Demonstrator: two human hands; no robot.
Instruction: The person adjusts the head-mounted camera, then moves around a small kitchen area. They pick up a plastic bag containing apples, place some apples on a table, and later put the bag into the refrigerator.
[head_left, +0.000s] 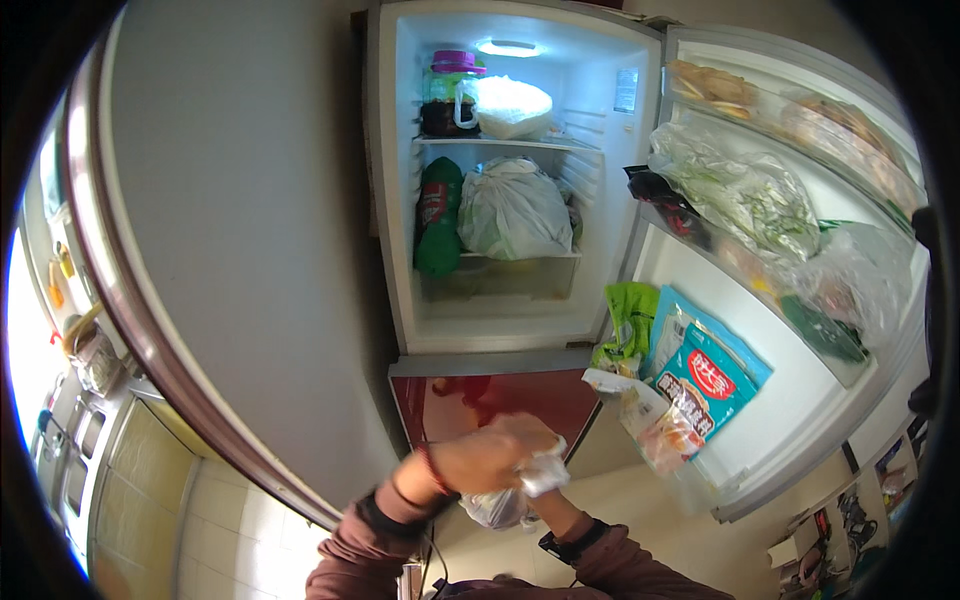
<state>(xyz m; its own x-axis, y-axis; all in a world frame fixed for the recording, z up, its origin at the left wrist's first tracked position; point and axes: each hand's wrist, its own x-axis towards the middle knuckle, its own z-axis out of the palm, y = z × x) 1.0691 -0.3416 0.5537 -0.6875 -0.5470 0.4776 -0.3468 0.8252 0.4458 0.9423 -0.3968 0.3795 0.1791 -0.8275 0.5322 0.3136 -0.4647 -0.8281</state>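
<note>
In front of the open refrigerator, my left hand (491, 454), blurred and wearing a red cord at the wrist, is closed around white plastic. A crumpled part of this plastic bag (545, 471) sticks out at the right of the fist. Below the hands hangs a filled, whitish bag body (495, 510), partly covered by my left forearm. My right hand (550, 501) comes up close against the left one. Its fingers are hidden behind the plastic and the left hand, so its grip does not show. A black band circles the right wrist.
The refrigerator (510, 330) holds a purple-lidded jar (452, 94), a white bundle (514, 107), a green bottle (439, 217) and a tied bag (516, 210). Packed shelves line its open door (690, 277), at right. A grey panel (247, 225) stands close on the left.
</note>
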